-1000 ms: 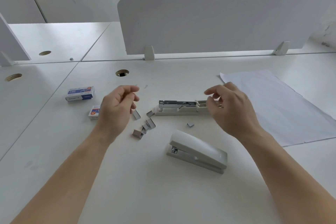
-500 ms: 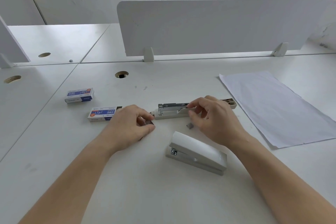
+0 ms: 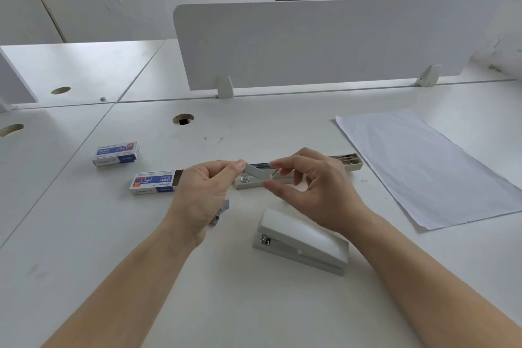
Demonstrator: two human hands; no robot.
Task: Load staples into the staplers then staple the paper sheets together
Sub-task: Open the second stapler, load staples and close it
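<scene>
Now, little on the worktop [image 3: 282, 305] itself has shifted in the last half second. The paper sheets [image 3: 423, 167] lie flat and unstapled at the right, the closed stapler [image 3: 302, 243] sits nearest the person, and the open stapler [image 3: 348, 165] lies flung flat just beyond it with its magazine exposed. The two staple boxes [image 3: 116, 153] and [image 3: 154, 182] keep their places at the left, the nearer one with its sleeve slid open.

What has changed is small. Half a second ago both hands were down at the worktop, the left over the loose staple pieces [image 3: 221, 210]. A staple strip [image 3: 258, 172] is now up in the air, tilted, directly over the open stapler's front end. I judge that loading is at the seating step: the strip is fetched but not yet laid in the channel, and neither stapler looks ready for the paper.

Both forearms reach in from the near edge and converge. The left hand [image 3: 203, 195] has risen and pinches the strip's far end between thumb and forefinger, its other fingers curled under. The right hand [image 3: 313, 192] arches over the magazine, forefinger and thumb bracketing the strip's other end. Whether they actually grip it I cannot tell.
</scene>
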